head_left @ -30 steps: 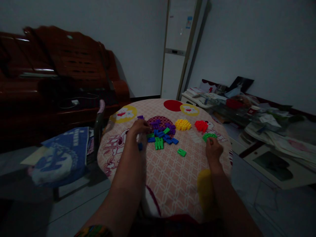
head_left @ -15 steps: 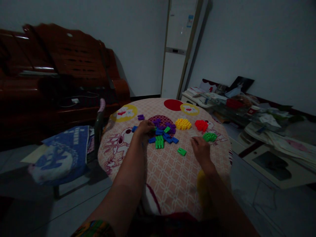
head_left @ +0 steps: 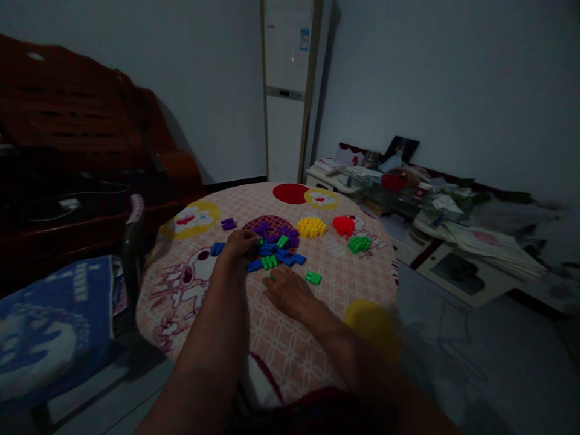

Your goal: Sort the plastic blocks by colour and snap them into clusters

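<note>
My left hand [head_left: 241, 243] reaches over the left side of a loose pile, its fingers closed at a small green block [head_left: 260, 241] that shows at the fingertips. My right hand [head_left: 287, 291] is low over the table just in front of the pile, fingers bent down and pinched on a green block [head_left: 272, 277], mostly hidden under them. Beside the hands lie blue blocks [head_left: 284, 256], several green plastic blocks [head_left: 270, 261] and purple blocks [head_left: 288, 237]. A single green piece [head_left: 313, 278] is right of my right hand.
Yellow [head_left: 311, 227], red [head_left: 343, 225] and green clusters [head_left: 359, 244] sit at the right of the round cloth-covered table [head_left: 317, 338]. A purple piece [head_left: 228, 224] lies at the left. A chair with a blue cloth [head_left: 58, 326] stands left; a cluttered cabinet [head_left: 408, 187] stands right.
My right hand has moved left from beside the green cluster to the front of the pile. My left hand stays at the pile. The view has turned to the right.
</note>
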Available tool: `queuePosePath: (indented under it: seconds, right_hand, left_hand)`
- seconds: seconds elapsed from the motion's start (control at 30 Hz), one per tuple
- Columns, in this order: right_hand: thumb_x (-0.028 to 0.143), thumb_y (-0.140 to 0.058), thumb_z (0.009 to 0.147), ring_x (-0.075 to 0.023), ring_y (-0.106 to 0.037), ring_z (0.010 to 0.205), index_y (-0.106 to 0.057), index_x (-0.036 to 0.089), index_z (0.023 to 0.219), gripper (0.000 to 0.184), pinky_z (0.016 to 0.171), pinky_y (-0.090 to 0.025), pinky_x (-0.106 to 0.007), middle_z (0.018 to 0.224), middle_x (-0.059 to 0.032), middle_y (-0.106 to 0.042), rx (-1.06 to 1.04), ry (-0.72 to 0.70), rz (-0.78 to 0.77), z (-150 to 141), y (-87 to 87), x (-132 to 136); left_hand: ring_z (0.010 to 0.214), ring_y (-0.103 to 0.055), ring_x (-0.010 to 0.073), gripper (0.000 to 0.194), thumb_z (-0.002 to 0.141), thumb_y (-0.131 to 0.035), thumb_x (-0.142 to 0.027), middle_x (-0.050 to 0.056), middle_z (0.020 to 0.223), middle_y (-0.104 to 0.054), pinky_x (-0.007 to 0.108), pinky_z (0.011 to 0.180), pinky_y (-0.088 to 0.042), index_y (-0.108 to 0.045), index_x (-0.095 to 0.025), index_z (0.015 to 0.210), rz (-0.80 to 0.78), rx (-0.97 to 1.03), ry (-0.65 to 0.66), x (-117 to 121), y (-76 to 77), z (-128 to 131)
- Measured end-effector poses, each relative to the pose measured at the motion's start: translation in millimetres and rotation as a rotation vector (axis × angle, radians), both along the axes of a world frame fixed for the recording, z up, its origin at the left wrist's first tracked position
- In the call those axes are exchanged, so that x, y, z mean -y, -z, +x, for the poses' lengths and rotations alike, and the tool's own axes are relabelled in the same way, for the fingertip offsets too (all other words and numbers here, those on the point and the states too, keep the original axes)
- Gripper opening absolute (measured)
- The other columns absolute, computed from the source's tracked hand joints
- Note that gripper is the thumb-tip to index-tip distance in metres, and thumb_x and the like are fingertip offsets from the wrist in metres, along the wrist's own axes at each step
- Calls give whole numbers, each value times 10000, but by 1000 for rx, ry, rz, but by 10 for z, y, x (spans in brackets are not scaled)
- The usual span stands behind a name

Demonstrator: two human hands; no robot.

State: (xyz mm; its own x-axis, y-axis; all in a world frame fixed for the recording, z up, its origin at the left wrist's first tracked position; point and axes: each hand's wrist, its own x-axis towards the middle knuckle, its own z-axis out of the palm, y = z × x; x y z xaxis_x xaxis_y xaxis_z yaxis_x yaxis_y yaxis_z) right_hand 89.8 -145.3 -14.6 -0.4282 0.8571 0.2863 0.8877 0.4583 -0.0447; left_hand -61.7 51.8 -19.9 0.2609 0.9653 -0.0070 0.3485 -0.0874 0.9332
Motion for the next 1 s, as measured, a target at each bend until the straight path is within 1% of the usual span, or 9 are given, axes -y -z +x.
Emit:
queuePosePath:
  seconds: [0.07, 0.17, 0.23, 0.3, 0.4, 0.47, 0.63, 0.87, 1.0]
  right_hand:
    - [340, -598, 964, -248, -591, 1056, -683, 219, 1093, 197, 877, -507, -370, 1025, -86, -668, -89, 16, -34, 92, 7, 79]
    - [410, -614, 952, -213, -643, 993, -706, 232, 1105, 252, 858, -508, -332, 1040, -66, -709, -367, 128, -41, 356, 24, 150]
    - [418, -613, 940, -189, -673, 937, -728, 223, 1049, 252, 831, -507, -303, 1030, -53, -738, -602, 289, -7, 646, 24, 165]
    - [459, -608, 913, -180, -686, 818, -739, 209, 990, 293, 733, -502, -282, 913, -40, -754, -784, 515, 51, 1013, 10, 169]
    - [494, -599, 874, -203, -673, 757, -748, 169, 874, 357, 680, -461, -291, 842, -84, -755, -789, 829, 236, 1582, -16, 177]
    - [454, -573, 876, -207, -650, 708, -743, 148, 814, 356, 660, -422, -297, 802, -116, -749, -698, 961, 292, 1874, -19, 191]
    - [349, -484, 890, -208, -613, 696, -752, 125, 780, 366, 649, -362, -303, 791, -172, -743, -477, 1023, 311, 2169, 37, 222]
    - [394, -492, 843, -181, -551, 574, -719, 160, 638, 385, 570, -327, -286, 615, -82, -693, -658, 1015, 284, 2281, 92, 124]
    - [399, -509, 839, -189, -571, 565, -710, 159, 615, 385, 550, -342, -288, 582, -82, -676, -714, 1084, 290, 2306, 74, 2]
  left_hand:
    - [470, -576, 173, 296, 559, -761, -418, 3, 509, -611, 271, 464, -488, -678, -169, 697, 10, -8, -20, 1, -8, 3]
    - [481, -586, 177, 304, 576, -758, -426, 1, 512, -611, 269, 468, -492, -680, -170, 720, 4, 6, -29, 5, 3, 9]
    - [493, -597, 179, 301, 585, -759, -419, 4, 519, -618, 268, 474, -498, -681, -170, 734, -11, 9, -38, 4, 16, 17]
    - [499, -608, 182, 285, 591, -757, -401, 9, 527, -628, 267, 477, -503, -679, -170, 740, -25, 0, -52, 3, 20, 26]
    - [484, -611, 188, 256, 610, -727, -375, 9, 521, -626, 275, 475, -508, -678, -170, 756, -48, -6, -51, 14, -1, 37]
    - [479, -609, 190, 245, 617, -710, -373, 4, 512, -620, 274, 472, -504, -680, -171, 753, -34, -25, -49, 33, -28, 39]
    - [504, -605, 174, 246, 611, -720, -396, 9, 532, -635, 249, 489, -482, -680, -170, 697, 46, -77, -61, 75, -73, 35]
    - [527, -616, 188, 243, 616, -721, -400, 7, 523, -629, 261, 523, -483, -687, -174, 700, 72, -114, -73, 53, -54, 31]
    - [528, -622, 183, 256, 626, -718, -418, 8, 535, -642, 252, 515, -490, -694, -181, 722, 60, -121, -75, 21, -16, 26]
